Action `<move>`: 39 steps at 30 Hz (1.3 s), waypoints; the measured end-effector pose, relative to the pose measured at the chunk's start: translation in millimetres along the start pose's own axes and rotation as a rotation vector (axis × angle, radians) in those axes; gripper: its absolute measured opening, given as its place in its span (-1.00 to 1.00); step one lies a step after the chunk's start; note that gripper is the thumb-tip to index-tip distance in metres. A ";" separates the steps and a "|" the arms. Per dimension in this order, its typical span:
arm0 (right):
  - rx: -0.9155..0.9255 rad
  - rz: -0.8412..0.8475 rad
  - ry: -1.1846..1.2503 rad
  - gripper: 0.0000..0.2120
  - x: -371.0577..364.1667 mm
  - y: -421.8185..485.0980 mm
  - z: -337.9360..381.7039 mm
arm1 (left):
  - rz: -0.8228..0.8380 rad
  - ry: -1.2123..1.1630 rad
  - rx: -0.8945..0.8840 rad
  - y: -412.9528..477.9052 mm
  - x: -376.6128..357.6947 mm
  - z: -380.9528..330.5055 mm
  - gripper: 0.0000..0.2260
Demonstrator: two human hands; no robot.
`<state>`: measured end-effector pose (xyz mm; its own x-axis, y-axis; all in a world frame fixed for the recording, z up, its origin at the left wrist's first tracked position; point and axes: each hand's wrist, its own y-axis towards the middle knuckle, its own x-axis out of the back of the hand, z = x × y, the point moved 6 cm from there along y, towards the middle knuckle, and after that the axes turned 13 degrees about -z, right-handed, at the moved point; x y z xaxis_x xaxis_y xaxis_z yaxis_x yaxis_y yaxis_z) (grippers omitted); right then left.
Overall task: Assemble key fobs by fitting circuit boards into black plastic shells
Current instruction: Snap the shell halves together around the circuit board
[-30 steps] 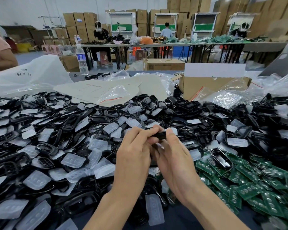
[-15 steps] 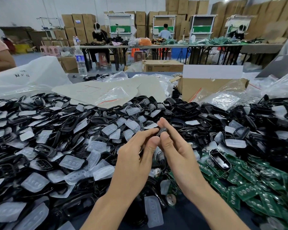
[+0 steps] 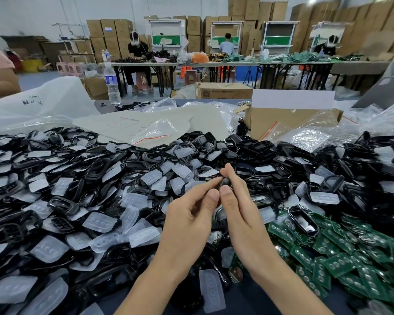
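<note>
Both hands meet above the heap: the right hand (image 3: 243,214) pinches a small, glossy black shell (image 3: 224,183) between thumb and forefinger, and the left hand (image 3: 191,221) nips its left edge with forefinger and thumb, other fingers curled. Mostly hidden by fingertips, the shell shows only a rounded dark end, so its long axis cannot be told. Below, the table (image 3: 248,301) carries shiny black frames (image 3: 62,205), frosted translucent button pads (image 3: 99,221) and, at right, flat green circuit boards (image 3: 337,264).

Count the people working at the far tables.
3: left person, seated facing this way; middle person, back turned; right person, behind the green piles. Clutter may hide others.
</note>
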<state>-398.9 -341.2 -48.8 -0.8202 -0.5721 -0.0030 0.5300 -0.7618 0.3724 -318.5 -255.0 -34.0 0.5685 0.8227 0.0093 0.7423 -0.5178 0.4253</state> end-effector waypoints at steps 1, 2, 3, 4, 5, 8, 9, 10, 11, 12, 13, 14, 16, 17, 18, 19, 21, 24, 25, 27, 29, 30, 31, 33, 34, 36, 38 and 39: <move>0.000 0.000 -0.006 -0.57 -0.4 -0.1 -0.1 | 0.000 0.003 0.000 -0.2 -0.5 0.1 -0.72; -0.002 -0.001 -0.013 -0.59 -0.4 -0.1 -0.2 | -0.002 0.009 -0.002 -0.5 -0.8 0.2 -0.72; -0.003 -0.001 -0.020 -0.60 -0.5 -0.1 -0.3 | -0.004 0.011 -0.006 -0.7 -0.6 0.2 -0.72; -0.005 0.000 -0.026 -0.61 -0.5 -0.4 -0.4 | -0.005 0.011 -0.011 -0.8 -0.3 0.1 -0.72; -0.008 0.003 -0.030 -0.61 -0.7 -0.7 -0.6 | -0.005 0.008 -0.014 -0.9 -0.1 0.3 -0.72; -0.021 0.012 -0.026 -0.59 -0.9 -1.7 -1.3 | 0.002 0.027 -0.036 -1.0 0.0 0.5 -0.71; -0.024 0.014 -0.027 -0.57 -1.1 -2.1 -1.7 | 0.001 0.042 -0.051 -1.1 0.0 0.1 -0.71; -0.027 0.016 -0.030 -0.56 -1.3 -2.4 -2.0 | -0.002 0.058 -0.066 -1.4 0.2 -0.4 -0.71; -0.030 0.017 -0.033 -0.55 -1.6 -2.7 -2.3 | -0.007 0.075 -0.080 -1.7 0.5 -0.8 -0.71; -0.033 0.018 -0.035 -0.55 -1.9 -2.9 -2.5 | -0.011 0.091 -0.090 -2.2 0.8 -1.1 -0.71; -0.034 0.018 -0.037 -0.55 -2.0 -3.1 -2.7 | -0.015 0.105 -0.096 -2.9 0.8 -1.3 -0.71; -0.032 0.019 -0.042 -0.56 -2.0 -3.2 -2.8 | -0.022 0.117 -0.101 -3.7 0.7 -1.6 -0.72; -0.023 0.019 -0.056 -0.59 -2.6 -3.6 -2.6 | -0.039 0.137 -0.113 -4.9 0.9 -2.6 -0.72; -0.019 0.017 -0.062 -0.60 -3.1 -3.8 -2.8 | -0.049 0.145 -0.116 -5.1 0.9 -2.8 -0.72; -0.019 0.014 -0.066 -0.61 -3.4 -4.0 -3.1 | -0.058 0.153 -0.119 -5.4 0.8 -3.3 -0.72; -0.022 0.010 -0.070 -0.61 -3.8 -3.9 -3.4 | -0.069 0.160 -0.124 -5.5 0.7 -3.9 -0.72; -0.028 0.008 -0.080 -0.62 -4.9 -3.7 -3.6 | -0.083 0.168 -0.132 -5.9 0.6 -4.8 -0.72; -0.021 0.002 -0.094 -0.62 -4.7 -3.6 -2.0 | -0.087 0.187 -0.146 -5.6 0.0 -5.4 -0.73; -0.010 0.003 -0.099 -0.60 -4.5 -4.0 -1.6 | -0.082 0.197 -0.146 -5.3 0.0 -5.2 -0.73; 0.008 0.005 -0.099 -0.52 -4.1 -4.5 -0.7 | -0.066 0.211 -0.143 -4.0 0.3 -4.6 -0.73; 0.016 -0.004 -0.083 -0.55 -3.5 -3.3 3.1 | -0.050 0.207 -0.134 -2.4 1.2 -3.6 -0.73; 0.016 -0.009 -0.060 -0.63 -2.9 -2.0 5.0 | -0.044 0.199 -0.123 -1.6 1.6 -3.3 -0.73; 0.005 -0.012 -0.029 -0.68 -2.0 -0.7 6.7 | -0.042 0.187 -0.110 -0.9 2.0 -3.1 -0.75; -0.037 -0.002 0.063 -0.65 1.1 0.9 6.9 | -0.052 0.153 -0.099 -0.2 2.7 -4.7 -0.79; -0.057 0.011 0.100 -0.62 2.7 1.3 6.0 | -0.062 0.139 -0.101 -0.4 3.3 -6.5 -0.79; -0.071 0.033 0.137 -0.58 4.3 2.3 5.9 | -0.089 0.111 -0.109 -0.8 4.7 -10.1 -0.79; -0.074 0.046 0.142 -0.57 5.6 4.6 5.0 | -0.108 0.085 -0.122 -1.5 6.0 -13.6 -0.79; -0.079 0.052 0.140 -0.57 6.3 5.9 4.2 | -0.114 0.083 -0.133 -1.7 6.5 -15.2 -0.78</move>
<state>-401.8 -348.0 -42.7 -0.7561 -0.6440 -0.1165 0.5908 -0.7483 0.3017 -321.5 -245.1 -21.0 0.4477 0.8938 0.0264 0.7442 -0.3888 0.5432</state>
